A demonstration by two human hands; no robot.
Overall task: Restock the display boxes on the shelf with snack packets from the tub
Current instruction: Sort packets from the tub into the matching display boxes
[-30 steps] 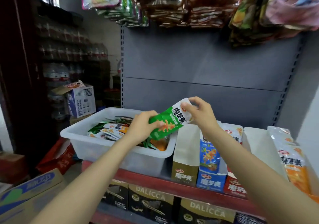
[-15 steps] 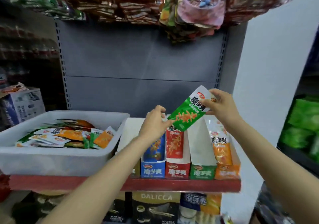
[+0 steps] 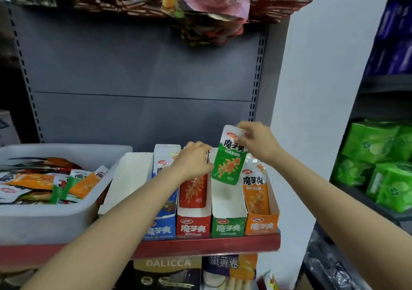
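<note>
My right hand [image 3: 256, 141] pinches the top of a green snack packet [image 3: 227, 162], which hangs nearly upright over the green display box [image 3: 227, 226]. That box shows only its white inner walls. My left hand [image 3: 194, 160] is beside the packet's left edge, fingers curled over the wall between the red box [image 3: 193, 227] and the green one. The red box holds a red packet, the blue box [image 3: 160, 229] a blue one, the orange box [image 3: 262, 224] an orange one. The white tub [image 3: 44, 222] at the left holds several mixed packets.
The boxes and tub stand on a red-edged shelf [image 3: 211, 245] backed by a grey panel. Bagged snacks [image 3: 214, 6] hang overhead. A white-walled box [image 3: 131, 182] sits between the tub and the blue box. Green cartons [image 3: 379, 162] fill a rack at right. Cartons marked DALICCA [image 3: 168, 272] sit below.
The view has swung right from the tub to the boxes. My right hand carried the green packet right and down over the green box, turning it upright. My left hand let go of it.
</note>
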